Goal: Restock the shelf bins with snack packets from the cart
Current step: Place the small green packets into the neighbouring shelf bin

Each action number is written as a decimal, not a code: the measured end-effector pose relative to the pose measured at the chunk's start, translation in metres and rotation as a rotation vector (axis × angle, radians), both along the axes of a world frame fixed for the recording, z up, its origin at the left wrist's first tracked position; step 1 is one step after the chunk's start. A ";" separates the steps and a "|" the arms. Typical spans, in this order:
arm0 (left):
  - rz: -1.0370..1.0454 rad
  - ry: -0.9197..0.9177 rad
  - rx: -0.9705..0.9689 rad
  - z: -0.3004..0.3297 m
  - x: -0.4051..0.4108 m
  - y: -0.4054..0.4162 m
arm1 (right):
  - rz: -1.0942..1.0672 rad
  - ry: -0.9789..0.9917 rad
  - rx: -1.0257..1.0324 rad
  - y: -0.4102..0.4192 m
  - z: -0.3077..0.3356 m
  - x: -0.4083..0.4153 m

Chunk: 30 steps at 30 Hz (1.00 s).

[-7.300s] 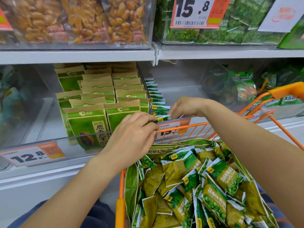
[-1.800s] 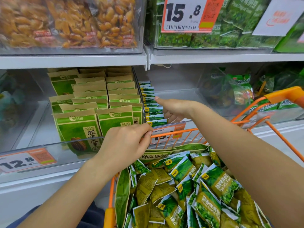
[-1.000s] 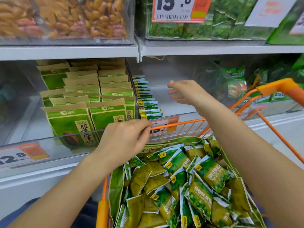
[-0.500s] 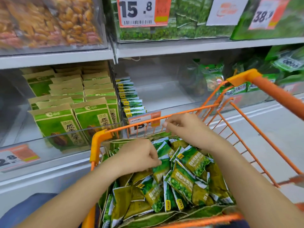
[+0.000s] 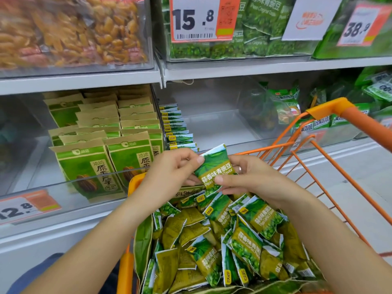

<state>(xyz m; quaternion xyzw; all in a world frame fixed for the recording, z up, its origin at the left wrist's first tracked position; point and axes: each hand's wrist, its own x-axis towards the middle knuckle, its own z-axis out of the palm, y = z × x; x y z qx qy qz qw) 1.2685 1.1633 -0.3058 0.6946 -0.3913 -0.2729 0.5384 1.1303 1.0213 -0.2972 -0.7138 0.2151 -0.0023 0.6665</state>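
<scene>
A small green garlic-pea packet (image 5: 215,166) is held upright above the orange cart (image 5: 331,158). My left hand (image 5: 171,172) pinches its left edge and my right hand (image 5: 252,179) pinches its lower right edge. Below them the cart holds a heap of several more pea packets (image 5: 246,240). Behind the hands, the clear shelf bin (image 5: 222,124) carries one row of the same packets (image 5: 176,128) standing along its left wall.
The bin to the left holds rows of tan-and-green seed bags (image 5: 84,166) behind a 12.8 price tag (image 5: 27,205). The upper shelf has bins of orange snacks (image 5: 70,30) and green pea bags (image 5: 254,28). The cart's handle (image 5: 367,128) rises at right.
Both hands have risen out of the cart's heap with one pea packet between them. Before that my right hand drew back from the shelf bin into the cart.
</scene>
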 end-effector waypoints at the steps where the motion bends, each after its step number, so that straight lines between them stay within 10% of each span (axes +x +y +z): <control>1: 0.019 -0.025 -0.007 0.000 0.000 0.000 | -0.024 -0.014 0.014 0.000 -0.001 0.001; 6: 0.120 -0.260 -0.004 -0.002 0.008 0.001 | -0.073 -0.035 0.013 0.000 -0.001 0.002; 12: -0.065 0.322 0.041 0.007 0.002 -0.002 | -0.126 -0.069 0.067 -0.002 -0.003 0.004; 30: -0.015 0.254 0.040 -0.001 0.003 -0.005 | -0.123 -0.021 -0.101 0.002 -0.006 0.005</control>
